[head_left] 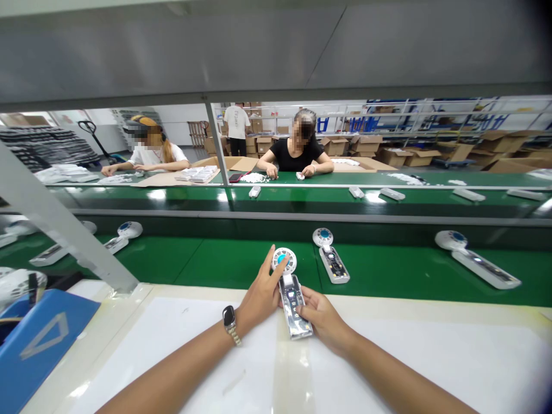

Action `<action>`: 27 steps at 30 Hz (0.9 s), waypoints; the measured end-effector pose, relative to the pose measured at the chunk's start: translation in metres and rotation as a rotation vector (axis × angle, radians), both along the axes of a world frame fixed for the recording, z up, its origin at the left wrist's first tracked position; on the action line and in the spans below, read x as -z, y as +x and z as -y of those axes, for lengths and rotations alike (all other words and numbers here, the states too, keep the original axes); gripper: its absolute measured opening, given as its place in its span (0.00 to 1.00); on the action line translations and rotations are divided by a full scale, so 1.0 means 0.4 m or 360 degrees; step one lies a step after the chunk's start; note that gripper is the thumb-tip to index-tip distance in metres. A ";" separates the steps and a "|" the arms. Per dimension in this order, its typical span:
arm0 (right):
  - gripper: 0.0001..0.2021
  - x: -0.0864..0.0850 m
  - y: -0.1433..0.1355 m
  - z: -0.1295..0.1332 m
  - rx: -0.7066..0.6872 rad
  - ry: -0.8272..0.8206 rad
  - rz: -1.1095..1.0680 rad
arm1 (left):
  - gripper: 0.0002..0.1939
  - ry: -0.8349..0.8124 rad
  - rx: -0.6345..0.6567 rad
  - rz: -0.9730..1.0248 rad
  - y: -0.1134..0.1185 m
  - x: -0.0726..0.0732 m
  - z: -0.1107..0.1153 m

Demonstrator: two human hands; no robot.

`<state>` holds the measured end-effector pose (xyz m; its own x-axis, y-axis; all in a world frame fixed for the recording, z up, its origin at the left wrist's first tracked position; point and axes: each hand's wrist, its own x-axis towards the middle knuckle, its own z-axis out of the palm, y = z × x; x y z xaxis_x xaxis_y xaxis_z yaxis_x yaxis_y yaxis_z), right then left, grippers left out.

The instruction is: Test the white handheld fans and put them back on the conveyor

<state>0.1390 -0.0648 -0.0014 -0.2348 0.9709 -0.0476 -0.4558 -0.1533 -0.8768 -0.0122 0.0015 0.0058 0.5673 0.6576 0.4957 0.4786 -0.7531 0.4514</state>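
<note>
Between my hands is a white handheld fan (pixel 294 307) with a round slotted head, a blue centre and a clear-fronted body showing circuitry. My left hand (pixel 263 287) grips it near the neck, fingers lying along and over the head. Around the lower body, my right hand (pixel 323 316) is closed, with its thumb on the front. The fan is over the near edge of the green conveyor belt (pixel 241 253) and the white worktop. Just to the right, a similar fan (pixel 334 264) lies on the belt. A watch is on my left wrist.
Another fan (pixel 483 267) lies farther right on the belt, and several more are at left. A blue bin (pixel 47 345) stands at the left, near a slanted metal post (pixel 64 213). Overhead runs a grey shelf (pixel 276 52). Two people sit across the line.
</note>
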 end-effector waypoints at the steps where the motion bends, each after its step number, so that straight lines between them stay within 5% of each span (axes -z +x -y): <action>1: 0.23 0.002 0.000 0.000 -0.0002 0.0006 -0.0006 | 0.33 0.0003 0.0005 0.0002 0.000 0.000 0.000; 27: 0.23 -0.014 -0.003 0.005 -0.0036 0.0050 0.0005 | 0.34 -0.0125 0.0060 0.0063 -0.009 -0.009 -0.002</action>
<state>0.1379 -0.0669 0.0040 -0.2567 0.9663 -0.0179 -0.4499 -0.1359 -0.8827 -0.0157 0.0023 0.0093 0.5735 0.6739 0.4658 0.4310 -0.7318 0.5279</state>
